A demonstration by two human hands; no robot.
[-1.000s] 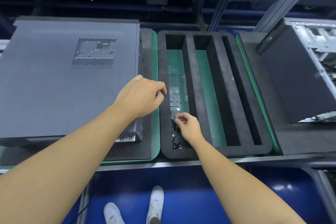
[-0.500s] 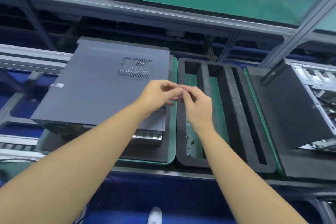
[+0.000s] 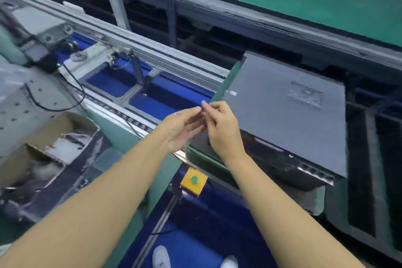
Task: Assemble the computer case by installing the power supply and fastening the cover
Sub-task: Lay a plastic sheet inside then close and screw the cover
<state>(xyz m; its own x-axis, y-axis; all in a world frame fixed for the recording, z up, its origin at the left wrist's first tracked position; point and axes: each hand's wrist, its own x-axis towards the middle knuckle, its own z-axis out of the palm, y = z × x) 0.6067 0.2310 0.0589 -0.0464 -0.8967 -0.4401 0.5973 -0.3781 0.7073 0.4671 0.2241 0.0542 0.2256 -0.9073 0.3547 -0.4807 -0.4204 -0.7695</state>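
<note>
Computer case point(image 3: 282, 119) lies flat, cover up, on the surface, just right of both hands. Left hand point(image 3: 185, 128) palm-up, fingers loosely straight. Right hand point(image 3: 224, 130) fingertips pinched together, touching the left fingertips, over the case's near left corner. Anything pinched: cannot tell, blurred.

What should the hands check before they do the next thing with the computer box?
1. Cover on the computer case: ok.
2. Case rests on the green tray: ok.
3. Left hand and right hand meet at the fingertips: ok.
4. Screw between them: cannot tell, too small.
5. Screwdriver in a hand: not ok, neither holds one.
</note>
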